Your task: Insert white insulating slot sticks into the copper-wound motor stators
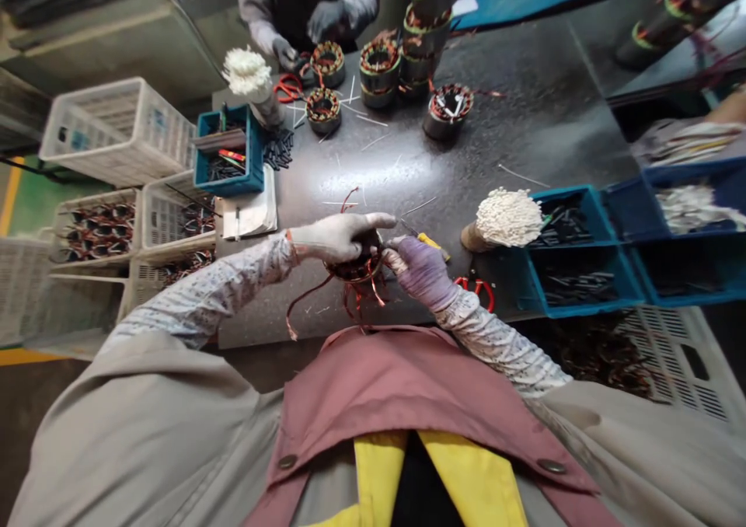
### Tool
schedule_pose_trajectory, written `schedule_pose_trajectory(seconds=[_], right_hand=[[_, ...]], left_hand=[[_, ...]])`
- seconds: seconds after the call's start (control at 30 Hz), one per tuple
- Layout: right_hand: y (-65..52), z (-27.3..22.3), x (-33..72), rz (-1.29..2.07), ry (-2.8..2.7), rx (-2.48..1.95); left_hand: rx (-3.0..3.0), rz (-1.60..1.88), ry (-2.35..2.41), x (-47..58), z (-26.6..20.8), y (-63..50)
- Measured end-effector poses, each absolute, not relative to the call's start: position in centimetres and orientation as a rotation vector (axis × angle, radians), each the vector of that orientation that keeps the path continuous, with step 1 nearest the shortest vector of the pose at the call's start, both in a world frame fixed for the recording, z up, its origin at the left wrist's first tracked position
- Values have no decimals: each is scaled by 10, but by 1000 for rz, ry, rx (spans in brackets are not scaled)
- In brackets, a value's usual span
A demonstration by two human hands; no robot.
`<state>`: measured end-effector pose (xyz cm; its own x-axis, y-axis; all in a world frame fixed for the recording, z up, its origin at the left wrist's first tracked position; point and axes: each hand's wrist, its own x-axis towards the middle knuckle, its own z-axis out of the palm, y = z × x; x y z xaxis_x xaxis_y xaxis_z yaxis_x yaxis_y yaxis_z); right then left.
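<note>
In front of me at the table's near edge sits a wire-wound motor stator [355, 269], with reddish-brown lead wires hanging from its near side. My left hand [335, 238], in a white glove, lies over its far left part; the index finger stretches to the right and the thumb bends down at the rim. Closed at the stator's right rim is my right hand [423, 269], in a purple glove, thumb and fingers bent together. Both hands partly hide the stator. A yellow-handled tool [434, 246] lies just beyond my right hand, and red-handled scissors [476, 286] lie to its right.
Bundles of white sticks [508, 218] stand at right and far left. Blue bins [576, 278] hold dark tubes. More stators [448, 111] stand across the metal table [373, 169], where a co-worker's gloved hands [326, 22] are busy. White crates [116, 127] stand left.
</note>
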<state>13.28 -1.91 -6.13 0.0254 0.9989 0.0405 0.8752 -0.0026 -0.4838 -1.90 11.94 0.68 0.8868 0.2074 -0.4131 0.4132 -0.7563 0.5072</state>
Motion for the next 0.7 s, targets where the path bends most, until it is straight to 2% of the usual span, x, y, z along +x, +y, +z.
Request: schedule_pose_trajectory(seconds=[0.33, 0.47, 0.6, 0.7], right_hand=[[-11, -54, 136, 703, -1794, -1944], [-13, -58, 138, 740, -1771, -1884], [-14, -62, 139, 721, -1774, -1846], [-13, -63, 139, 646, -1831, -1870]], left_hand=[[3005, -307, 274, -18, -18, 118], [2726, -70, 339, -30, -20, 134], [2301, 264, 732, -50, -6, 148], [2404, 303, 760, -47, 4, 128]])
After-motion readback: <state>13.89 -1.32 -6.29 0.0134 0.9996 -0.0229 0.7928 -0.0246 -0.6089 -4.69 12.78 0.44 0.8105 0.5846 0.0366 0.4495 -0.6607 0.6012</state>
